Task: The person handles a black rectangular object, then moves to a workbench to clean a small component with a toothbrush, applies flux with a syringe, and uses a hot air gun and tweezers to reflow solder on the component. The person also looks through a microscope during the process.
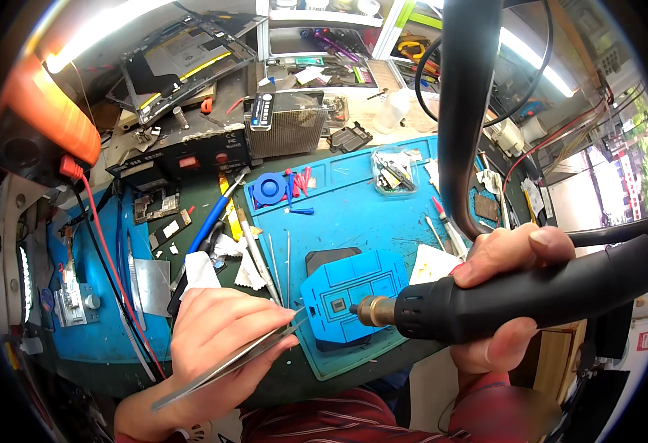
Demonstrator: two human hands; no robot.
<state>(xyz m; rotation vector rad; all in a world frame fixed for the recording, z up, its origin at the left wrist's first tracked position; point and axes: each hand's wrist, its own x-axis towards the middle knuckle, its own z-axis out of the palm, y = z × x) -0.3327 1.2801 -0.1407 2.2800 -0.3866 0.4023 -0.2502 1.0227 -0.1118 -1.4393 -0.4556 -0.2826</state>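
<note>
In my left hand (217, 328) a pair of metal tweezers (224, 371) is pinched, its tips by the left edge of a blue holder (372, 271). A small square chip (338, 304) lies in the recess at the holder's middle. My right hand (516, 255) grips the black handle of a hot air gun (457, 310) from above and below. Its brass-coloured nozzle (375, 311) points left, with the tip just right of the chip; I cannot tell the height of the gap. Under the holder shows part of a dark block (324, 258).
A blue work mat (346, 214) bears a clear box of small parts (395, 171) and a round blue piece (270, 188). A thick black hose (468, 111) hangs at the right. A multimeter (50, 118) with red and black leads stands left. White paper (434, 264) lies beside the nozzle.
</note>
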